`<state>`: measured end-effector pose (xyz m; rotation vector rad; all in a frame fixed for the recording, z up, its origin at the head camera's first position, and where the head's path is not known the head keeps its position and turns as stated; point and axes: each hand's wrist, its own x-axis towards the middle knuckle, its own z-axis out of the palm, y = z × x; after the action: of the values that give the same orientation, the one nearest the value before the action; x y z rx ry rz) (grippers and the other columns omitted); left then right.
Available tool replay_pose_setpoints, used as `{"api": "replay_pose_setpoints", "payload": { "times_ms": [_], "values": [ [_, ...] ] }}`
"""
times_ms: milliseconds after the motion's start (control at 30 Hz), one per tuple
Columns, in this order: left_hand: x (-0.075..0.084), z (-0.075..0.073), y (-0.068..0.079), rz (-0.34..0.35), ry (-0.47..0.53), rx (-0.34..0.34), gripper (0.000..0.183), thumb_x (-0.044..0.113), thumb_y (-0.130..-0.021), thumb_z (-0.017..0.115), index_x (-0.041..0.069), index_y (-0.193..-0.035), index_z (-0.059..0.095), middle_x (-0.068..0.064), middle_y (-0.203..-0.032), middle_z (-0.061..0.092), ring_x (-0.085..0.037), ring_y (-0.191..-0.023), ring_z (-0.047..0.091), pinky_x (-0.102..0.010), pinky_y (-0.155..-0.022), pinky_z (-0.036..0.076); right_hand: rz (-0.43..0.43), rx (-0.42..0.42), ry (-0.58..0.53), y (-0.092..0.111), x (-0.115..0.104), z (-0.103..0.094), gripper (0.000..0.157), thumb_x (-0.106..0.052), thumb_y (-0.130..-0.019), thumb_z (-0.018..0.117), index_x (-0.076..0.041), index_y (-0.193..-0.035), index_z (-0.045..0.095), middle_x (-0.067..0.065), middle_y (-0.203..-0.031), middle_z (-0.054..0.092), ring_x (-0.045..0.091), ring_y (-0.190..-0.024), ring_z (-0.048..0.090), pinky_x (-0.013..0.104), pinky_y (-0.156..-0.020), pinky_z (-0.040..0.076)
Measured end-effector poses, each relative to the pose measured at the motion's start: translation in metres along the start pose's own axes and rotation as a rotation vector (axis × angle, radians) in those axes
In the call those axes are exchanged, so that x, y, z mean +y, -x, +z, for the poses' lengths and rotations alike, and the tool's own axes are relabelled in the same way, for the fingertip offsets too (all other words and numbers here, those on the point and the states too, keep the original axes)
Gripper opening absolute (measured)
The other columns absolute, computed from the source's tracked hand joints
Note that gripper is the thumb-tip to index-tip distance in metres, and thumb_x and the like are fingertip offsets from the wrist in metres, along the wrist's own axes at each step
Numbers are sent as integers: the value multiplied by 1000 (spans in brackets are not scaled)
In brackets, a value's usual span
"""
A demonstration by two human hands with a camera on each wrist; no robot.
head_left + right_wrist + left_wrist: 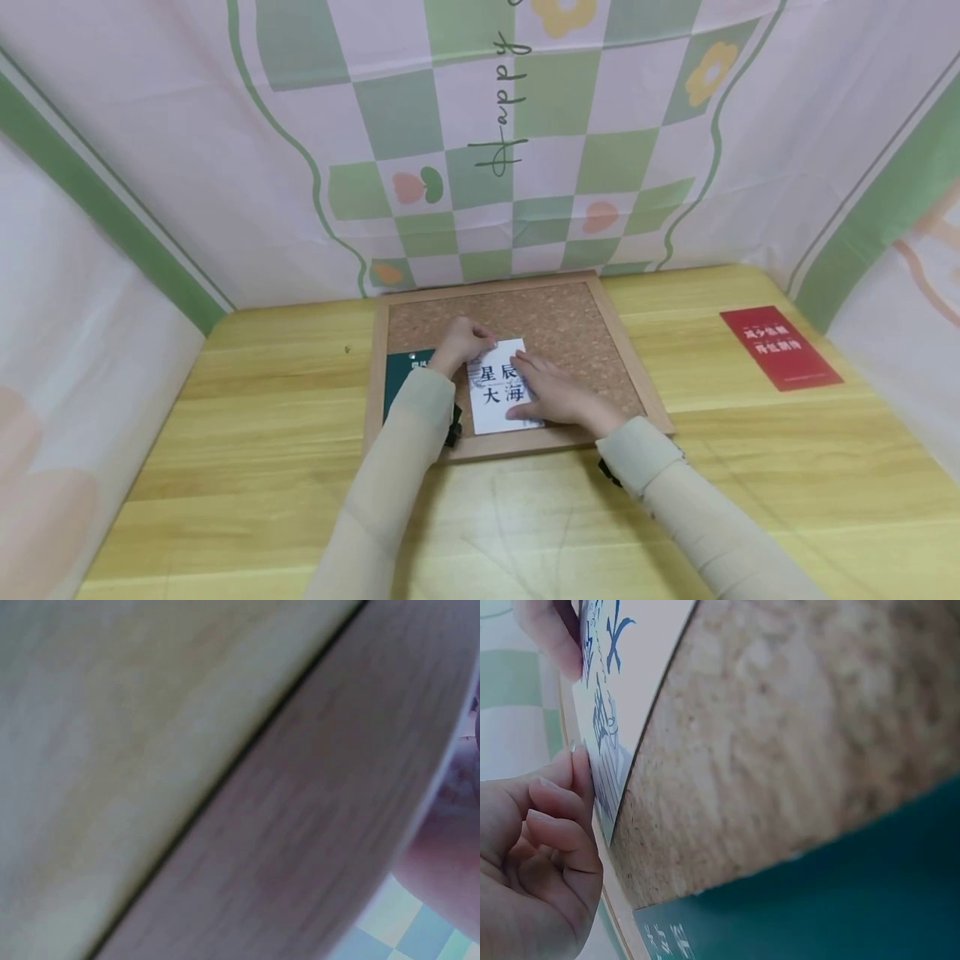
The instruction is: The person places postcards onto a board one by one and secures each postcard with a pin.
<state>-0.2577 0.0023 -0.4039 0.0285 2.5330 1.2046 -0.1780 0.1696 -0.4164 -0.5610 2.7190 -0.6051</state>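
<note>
A white card point(491, 417) with dark Chinese characters lies on the cork board point(558, 312), which has a light wooden frame. At the card's top edge, my left hand point(459, 346) pinches a small clear pushpin point(574, 747) between thumb and forefinger, the other fingers curled in. My right hand point(562, 393) rests over the card's right side, thumb and fingers spread on it. Left of the white card, partly hidden by my left arm, a dark green card point(397, 377) sits on the board with a small pale dot near its top.
A red card point(782, 348) with white characters lies on the wooden table point(247, 450) to the right. Behind the board hangs a checked green and white cloth point(480, 142), and cloth sides point(67, 275) enclose the table left and right.
</note>
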Motion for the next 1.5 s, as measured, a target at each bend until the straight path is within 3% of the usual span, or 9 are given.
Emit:
{"api": "replay_pose_setpoints", "payload": {
  "times_ms": [167, 367, 467, 667, 967, 1500],
  "values": [
    [1, -1, 0, -16, 22, 0, 16, 16, -92, 63, 8, -102, 73, -10, -110, 68, -23, -100, 61, -35, -92, 49, -7, 9, 9, 1, 0, -1, 92, -46, -83, 68, 1, -149, 25, 23, -157, 19, 41, -144, 21, 58, -115, 22],
    [-1, -1, -4, -39, 72, -10, 16, 15, -91, 63, 5, -100, 73, -4, -86, 66, -9, -67, 54, -18, -59, 43, -6, 6, 11, 1, 0, -1, 93, -46, -82, 68, 1, -149, 24, 23, -157, 18, 41, -145, 20, 58, -116, 22],
    [-2, -2, -6, -68, 113, -26, 17, 13, -92, 62, 2, -100, 73, -2, -75, 62, -6, -58, 52, -15, -52, 40, -8, 1, 9, 1, -1, -1, 93, -46, -83, 68, 1, -149, 24, 22, -157, 17, 41, -145, 20, 58, -116, 22],
    [-3, -2, -9, -129, 173, -47, 18, 11, -94, 60, 1, -103, 72, -3, -79, 64, -5, -55, 54, -14, -51, 44, -18, 2, 7, 0, 0, 0, 93, -47, -83, 67, 2, -149, 24, 23, -157, 18, 42, -144, 21, 58, -115, 22],
    [-1, -3, -9, -164, 199, -47, 16, 12, -92, 63, 0, -100, 71, -7, -86, 70, -4, -54, 57, -13, -51, 47, -6, -5, -5, 0, 0, 0, 93, -46, -83, 68, 1, -149, 22, 22, -158, 16, 41, -145, 18, 58, -116, 21],
    [-4, -3, -11, -173, 232, -56, 17, 15, -92, 63, 1, -96, 71, 0, -69, 63, -5, -55, 59, -13, -52, 48, 7, -7, -3, 0, 0, -1, 92, -45, -83, 68, 0, -150, 23, 22, -158, 16, 40, -146, 18, 56, -117, 20]
  ]
}}
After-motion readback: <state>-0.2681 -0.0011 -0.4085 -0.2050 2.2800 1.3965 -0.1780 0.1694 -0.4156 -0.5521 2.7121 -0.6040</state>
